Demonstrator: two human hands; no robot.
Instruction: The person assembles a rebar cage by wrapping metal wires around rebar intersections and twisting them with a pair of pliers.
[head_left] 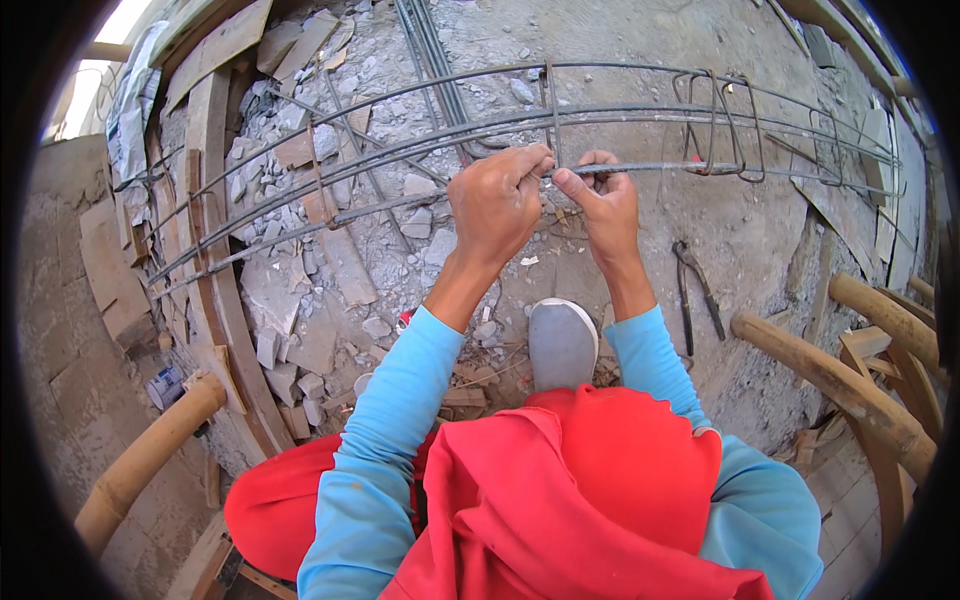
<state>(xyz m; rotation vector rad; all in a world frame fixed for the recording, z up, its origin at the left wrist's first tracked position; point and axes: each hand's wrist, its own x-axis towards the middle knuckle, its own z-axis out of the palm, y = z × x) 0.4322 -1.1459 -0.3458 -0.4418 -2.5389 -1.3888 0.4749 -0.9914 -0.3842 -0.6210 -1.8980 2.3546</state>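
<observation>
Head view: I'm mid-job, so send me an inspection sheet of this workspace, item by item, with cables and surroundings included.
Surface: dusty grey floor, littered with broken stone mostly to the left.
Job's things: steel frame of long bars with wire loops; pliers lie on the floor, right of the right hand.
Clutter: planks and a can at left.
Hands: left hand curled at the near bar, its grip hidden; right hand closed around that bar.
Cables: nothing seen.
Surroundings: bamboo poles on both sides.
</observation>
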